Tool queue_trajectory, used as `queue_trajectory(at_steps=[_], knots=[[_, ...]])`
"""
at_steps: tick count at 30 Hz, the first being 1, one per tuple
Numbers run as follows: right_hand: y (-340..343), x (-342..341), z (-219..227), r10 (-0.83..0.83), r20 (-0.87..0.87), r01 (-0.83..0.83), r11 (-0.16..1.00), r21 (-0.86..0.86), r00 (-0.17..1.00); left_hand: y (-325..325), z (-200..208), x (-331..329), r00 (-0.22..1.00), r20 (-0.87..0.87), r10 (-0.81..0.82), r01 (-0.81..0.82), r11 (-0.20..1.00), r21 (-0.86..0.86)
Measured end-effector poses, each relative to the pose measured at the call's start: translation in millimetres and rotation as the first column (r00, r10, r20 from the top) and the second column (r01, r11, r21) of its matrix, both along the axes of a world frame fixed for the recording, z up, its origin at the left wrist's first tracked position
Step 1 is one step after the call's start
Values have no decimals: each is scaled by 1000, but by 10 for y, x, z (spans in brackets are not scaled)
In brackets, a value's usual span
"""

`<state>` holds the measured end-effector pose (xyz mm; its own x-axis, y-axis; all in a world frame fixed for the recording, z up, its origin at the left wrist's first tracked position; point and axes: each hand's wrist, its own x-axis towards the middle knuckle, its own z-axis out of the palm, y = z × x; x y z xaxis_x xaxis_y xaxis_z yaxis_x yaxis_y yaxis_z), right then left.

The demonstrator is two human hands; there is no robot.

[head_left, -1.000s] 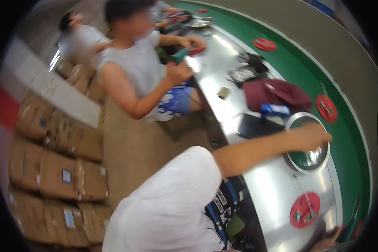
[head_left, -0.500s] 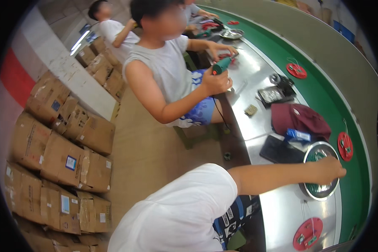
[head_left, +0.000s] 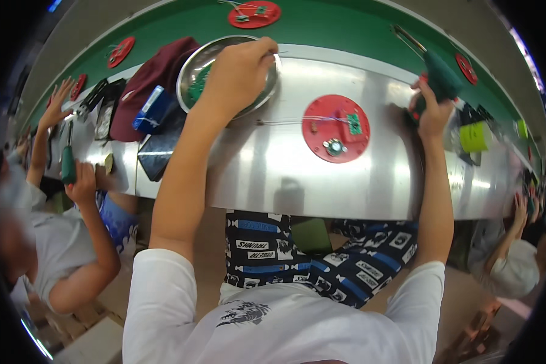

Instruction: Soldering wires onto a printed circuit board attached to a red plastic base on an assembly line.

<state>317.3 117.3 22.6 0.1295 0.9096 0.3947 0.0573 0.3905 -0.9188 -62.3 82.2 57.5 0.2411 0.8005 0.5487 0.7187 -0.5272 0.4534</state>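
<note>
My left hand (head_left: 239,73) is closed in a pinch above the right side of a round metal bowl (head_left: 185,76). A thin dark sliver shows by its fingertips; I cannot make out what it is. Green pieces (head_left: 198,85) lie in the bowl, partly covered by the hand. My right hand (head_left: 432,112) grips a dark green electric screwdriver (head_left: 443,76), raised over the bench, its long thin bit toward the upper left. Between the hands a red disc (head_left: 324,145) lies flat on the bench, bearing a small green circuit board (head_left: 354,124), a round metallic part and loose wires.
The steel bench (head_left: 255,176) borders a green conveyor belt (head_left: 333,30) carrying more red discs (head_left: 255,13). Left of the bowl are a maroon cap (head_left: 130,112), a blue box (head_left: 150,110) and a black phone-like slab (head_left: 155,156). A co-worker (head_left: 67,255) sits left, holding a green screwdriver (head_left: 68,165).
The view has swung from the left to face the bench. My right hand with the screwdriver has come into sight. My left hand stays at the bowl.
</note>
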Motion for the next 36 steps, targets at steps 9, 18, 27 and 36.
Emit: queue_trajectory(at_steps=[9, 18, 27, 36], knots=[[-787, -146, 449, 116, -36, -113, 990, 90, 993, -474, -126, 719, 960, 106, -259, 235, 952, 198], [-1841, 31, -27, 202, -54, -207, 973, -103, 978, -701, -416, 966, 972, -92, -216, 228, 964, 139], [-2062, 161, -258, 174, 51, -171, 984, -49, 983, -704, -518, 993, 973, -120, -197, 217, 957, 191], [-2023, 75, -135, 176, -49, -181, 977, -114, 983, -699, -527, 991, 964, -111, -240, 259, 939, 227]])
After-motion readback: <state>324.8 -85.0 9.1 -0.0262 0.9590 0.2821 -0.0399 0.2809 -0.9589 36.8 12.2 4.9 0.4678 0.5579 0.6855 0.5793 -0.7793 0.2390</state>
